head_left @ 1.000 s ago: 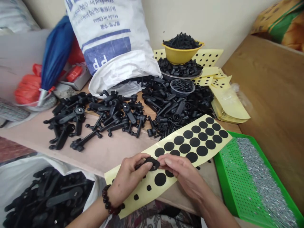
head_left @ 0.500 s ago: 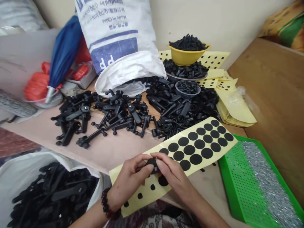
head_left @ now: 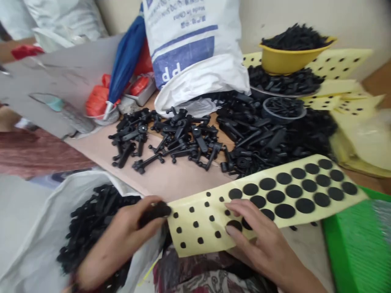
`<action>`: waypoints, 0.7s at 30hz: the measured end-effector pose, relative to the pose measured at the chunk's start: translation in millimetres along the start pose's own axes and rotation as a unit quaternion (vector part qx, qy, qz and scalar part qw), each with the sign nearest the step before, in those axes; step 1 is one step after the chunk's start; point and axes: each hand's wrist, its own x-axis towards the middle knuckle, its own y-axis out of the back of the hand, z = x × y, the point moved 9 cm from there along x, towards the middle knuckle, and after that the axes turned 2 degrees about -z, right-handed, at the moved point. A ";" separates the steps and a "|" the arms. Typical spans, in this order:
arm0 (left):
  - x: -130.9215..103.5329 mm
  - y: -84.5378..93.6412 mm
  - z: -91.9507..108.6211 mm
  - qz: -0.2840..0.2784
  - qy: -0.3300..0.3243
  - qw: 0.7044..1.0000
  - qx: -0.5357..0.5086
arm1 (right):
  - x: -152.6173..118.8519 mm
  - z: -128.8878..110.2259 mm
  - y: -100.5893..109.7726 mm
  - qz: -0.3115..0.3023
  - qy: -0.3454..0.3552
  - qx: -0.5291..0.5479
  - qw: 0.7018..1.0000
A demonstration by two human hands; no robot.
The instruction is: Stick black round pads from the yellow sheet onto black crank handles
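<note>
My left hand (head_left: 119, 232) is closed around a black plastic part (head_left: 155, 212), mostly covered by the fingers, above the edge of a white sack (head_left: 39, 240). Inside that sack lie many black plastic arm-shaped pieces (head_left: 94, 195). A yellow sheet of round black stickers (head_left: 189, 238) slants across in front of me; its left end carries only small black spots. Over the sheet's middle hovers my right hand (head_left: 265, 240), thumb and fingers apart around one black round sticker (head_left: 233, 226), with nothing visibly held. Whether the fingertips touch the sheet I cannot tell.
Black jointed arms (head_left: 180, 142) are heaped on the table, beside a larger pile of loose black parts (head_left: 259, 138). Behind stand a yellow basin (head_left: 287, 59), a small bowl (head_left: 284, 110) and a white printed sack (head_left: 198, 53). At right is a green tray (head_left: 351, 248).
My hands have separated: the left moved leftward to the sack with the black part, the right stays over the sheet with fingers opened. The view has turned left.
</note>
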 end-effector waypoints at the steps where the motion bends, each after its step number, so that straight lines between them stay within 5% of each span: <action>1: -7.5 21.0 -6.8 0.044 -0.017 0.994 0.098 | -2.5 8.1 7.8 -0.009 -0.027 -0.006 1.000; 4: -16.9 45.4 -19.2 0.120 -0.040 0.944 0.305 | -12.4 24.4 21.4 -0.032 -0.076 -0.046 0.996; 6: -13.9 21.5 -0.4 0.108 -0.121 0.927 0.339 | -18.4 26.5 20.2 -0.029 -0.076 -0.081 0.993; 9: -5.2 -45.8 53.1 0.037 -0.274 0.911 0.307 | -23.9 22.1 6.4 -0.013 -0.061 -0.120 0.991; 13: 15.3 -122.8 93.6 -0.070 -0.336 0.882 0.323 | -23.5 15.5 -9.5 0.002 -0.051 -0.162 0.986; 16: 23.2 -141.7 99.0 -0.072 -0.346 0.864 0.359 | -21.7 11.9 -11.4 0.013 -0.036 -0.171 0.985; 21: 12.2 -141.7 99.0 -0.057 -0.349 0.862 0.364 | -39.6 16.5 -10.0 0.025 0.014 -0.128 0.991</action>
